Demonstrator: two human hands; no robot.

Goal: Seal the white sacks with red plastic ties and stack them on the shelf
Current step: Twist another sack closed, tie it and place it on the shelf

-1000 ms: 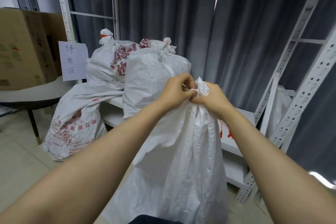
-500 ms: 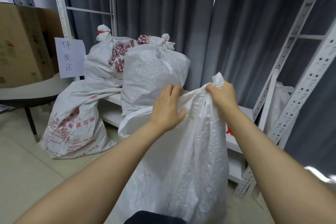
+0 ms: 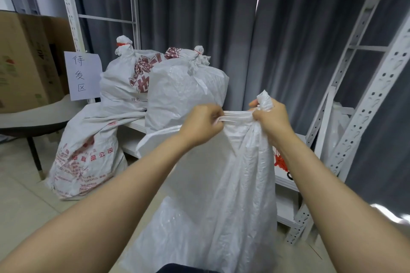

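Observation:
A tall white sack (image 3: 224, 195) stands on the floor in front of me. My right hand (image 3: 269, 117) grips its bunched neck, whose tip sticks up above my fist. My left hand (image 3: 203, 124) pinches a fold of the mouth and holds it stretched taut toward the left. Two tied sacks stand on the low shelf (image 3: 137, 125): a plain one (image 3: 186, 91) and a printed one (image 3: 123, 82), each with a red tie at its neck. Loose red ties (image 3: 280, 160) lie on the shelf behind my right forearm, partly hidden.
Another printed sack (image 3: 84, 153) slumps on the floor against the shelf. A paper sign (image 3: 82, 75) hangs on the left upright. A cardboard box (image 3: 26, 60) sits on a table at the left. White rack uprights (image 3: 366, 104) and grey curtains stand behind.
My hands were together at the sack's neck. My left hand let go, took a fold of the mouth and pulled it left, while my right hand kept its hold on the neck.

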